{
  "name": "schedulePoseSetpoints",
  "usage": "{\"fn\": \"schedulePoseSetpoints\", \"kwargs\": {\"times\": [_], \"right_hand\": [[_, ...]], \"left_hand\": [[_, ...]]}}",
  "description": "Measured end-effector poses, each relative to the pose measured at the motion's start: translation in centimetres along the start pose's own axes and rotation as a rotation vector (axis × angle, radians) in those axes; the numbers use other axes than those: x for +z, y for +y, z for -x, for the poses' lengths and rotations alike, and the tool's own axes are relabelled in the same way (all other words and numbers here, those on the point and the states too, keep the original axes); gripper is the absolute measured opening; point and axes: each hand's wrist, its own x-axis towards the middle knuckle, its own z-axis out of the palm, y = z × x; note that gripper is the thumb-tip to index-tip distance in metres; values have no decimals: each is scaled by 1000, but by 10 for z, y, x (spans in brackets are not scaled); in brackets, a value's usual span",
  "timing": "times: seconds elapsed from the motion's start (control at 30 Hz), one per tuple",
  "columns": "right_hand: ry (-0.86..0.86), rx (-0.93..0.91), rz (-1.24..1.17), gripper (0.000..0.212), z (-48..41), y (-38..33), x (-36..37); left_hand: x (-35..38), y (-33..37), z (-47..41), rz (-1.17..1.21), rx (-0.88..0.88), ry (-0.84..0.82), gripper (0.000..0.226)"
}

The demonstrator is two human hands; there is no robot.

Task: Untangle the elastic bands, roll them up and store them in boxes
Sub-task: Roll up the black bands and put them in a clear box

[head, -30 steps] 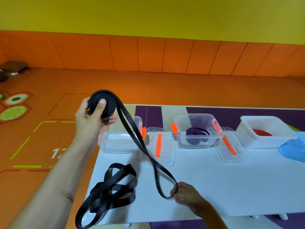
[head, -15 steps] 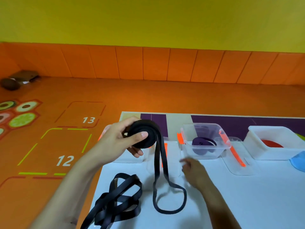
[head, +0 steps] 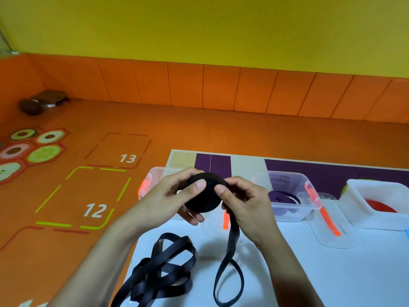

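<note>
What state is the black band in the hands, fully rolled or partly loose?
Partly loose. The left hand and right hand hold a black roll, but a tail hangs from it, looping onto the white table.

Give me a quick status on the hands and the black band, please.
Left hand and right hand both grip the black roll. Loose tail hangs to the table. Tangled band lies alongside.

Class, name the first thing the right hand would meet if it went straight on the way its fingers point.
The rolled black band, which the right hand is pinching; beyond it, probably the left hand, though depth is unclear.
</note>
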Motion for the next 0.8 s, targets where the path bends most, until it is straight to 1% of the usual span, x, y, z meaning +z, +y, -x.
{"fn": "schedulePoseSetpoints", "kwargs": {"times": [0.1, 0.2, 0.27, 0.37, 0.43, 0.5, 0.53, 0.6, 0.67, 0.7, 0.8], "right_hand": [[10, 11, -33, 20, -1, 2, -1], [9, 21, -89, 20, -1, 5, -3], [-5, 35, -122, 22, 2, 9, -4], [8, 48, -144, 24, 5, 14, -6], [25, 36, -112, 20, 7, 15, -7], [24, 14, -75, 17, 8, 14, -10], [18, 11, -55, 16, 7, 13, -12], [-22, 8, 6, 14, 7, 11, -18], [-76, 0, 64, 12, 7, 7, -20], [-98, 0, 79, 13, 7, 6, -20], [-119, 4, 116, 11, 7, 4, -16]], "left_hand": [[0, -1, 1, -33, 34, 33, 34], [7, 0, 2, 4, 78, 87, 34], [12, -3, 3, 55, 69, 110, 36], [17, -13, 4, 116, 42, 76, 35], [18, -17, 6, 124, -11, 39, 32], [12, -16, 7, 43, -47, 20, 29], [7, -14, 7, -46, -36, 9, 26], [-3, -10, 7, -235, 9, 27, 20], [-9, -5, 7, -399, 69, 62, 24], [-9, -3, 7, -459, 101, 51, 25], [-3, -1, 7, -458, 139, -26, 10]]}}
